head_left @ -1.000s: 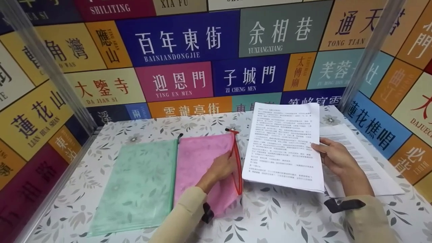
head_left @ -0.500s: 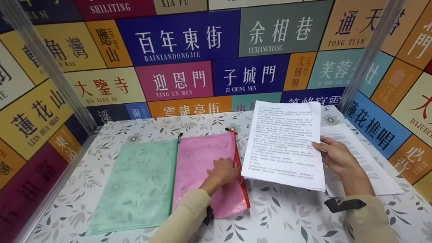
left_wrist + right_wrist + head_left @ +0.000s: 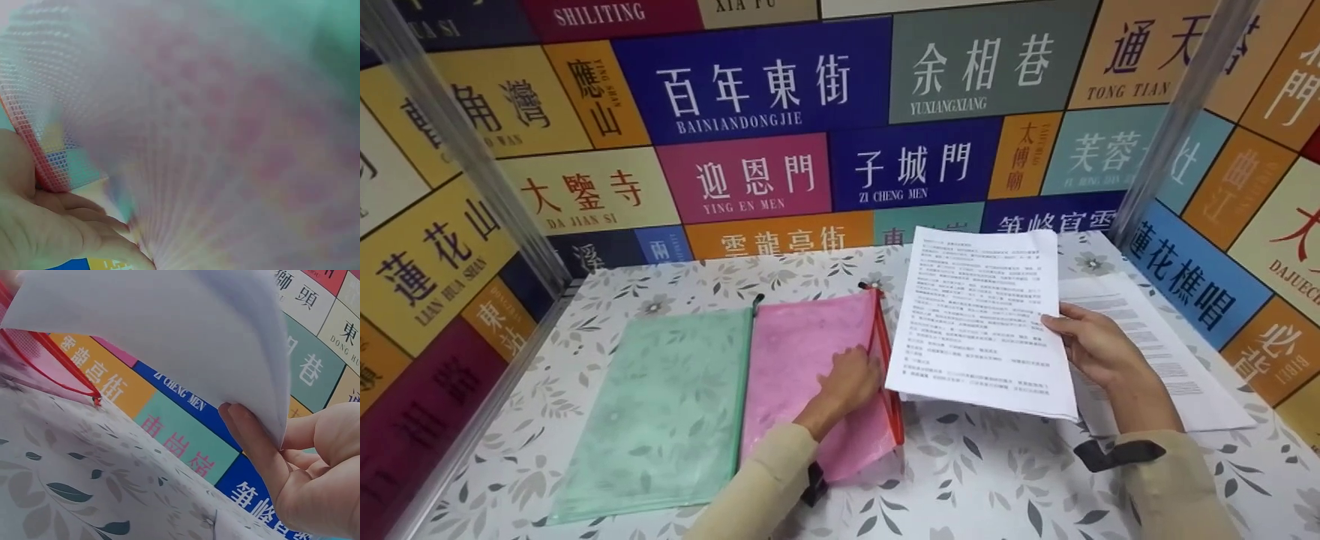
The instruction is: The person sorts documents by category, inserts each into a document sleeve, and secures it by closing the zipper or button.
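A pink mesh zip pouch (image 3: 799,337) with a red zipper edge lies on the table, that edge facing right. My left hand (image 3: 844,384) pinches the pouch near its zipper side. Its mouth gapes slightly, and the mesh (image 3: 185,124) bunches toward my fingertips in the left wrist view. My right hand (image 3: 1101,345) holds a few printed white sheets (image 3: 979,322) by their right edge, thumb in front and fingers behind. The sheets are tilted up, and their lower left corner is right at the red edge. In the right wrist view, the blank back of the paper (image 3: 152,332) shows.
A green mesh zip pouch (image 3: 667,412) lies flat left of the pink one. More printed paper (image 3: 1177,390) rests on the table beneath my right forearm. The leaf-patterned tabletop (image 3: 960,480) meets a wall of coloured name panels (image 3: 765,82) at the back, with clear posts at both sides.
The sheets in my right hand have shifted slightly left, up to the pink pouch. My left hand has raised the pouch's red edge, which lay flatter half a second ago.
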The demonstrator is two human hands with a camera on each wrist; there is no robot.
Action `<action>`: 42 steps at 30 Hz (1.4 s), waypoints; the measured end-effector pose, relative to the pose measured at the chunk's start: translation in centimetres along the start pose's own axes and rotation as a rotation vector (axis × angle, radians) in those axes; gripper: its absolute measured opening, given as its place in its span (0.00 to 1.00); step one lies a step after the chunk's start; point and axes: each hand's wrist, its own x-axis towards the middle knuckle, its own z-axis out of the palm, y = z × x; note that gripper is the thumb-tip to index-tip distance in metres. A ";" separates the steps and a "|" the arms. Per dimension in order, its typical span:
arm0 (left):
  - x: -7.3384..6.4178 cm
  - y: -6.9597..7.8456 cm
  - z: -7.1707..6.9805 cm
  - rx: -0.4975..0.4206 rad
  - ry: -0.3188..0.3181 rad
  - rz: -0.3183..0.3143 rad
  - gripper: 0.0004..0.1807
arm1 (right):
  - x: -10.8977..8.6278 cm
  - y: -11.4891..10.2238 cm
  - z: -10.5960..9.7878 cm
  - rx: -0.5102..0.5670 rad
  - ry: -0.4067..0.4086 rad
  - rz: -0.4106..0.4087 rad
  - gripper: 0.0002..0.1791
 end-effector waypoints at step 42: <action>-0.5 -1.1 -1.0 -0.193 0.144 0.118 0.27 | 0.6 -0.3 2.1 -0.174 -0.049 -0.023 0.40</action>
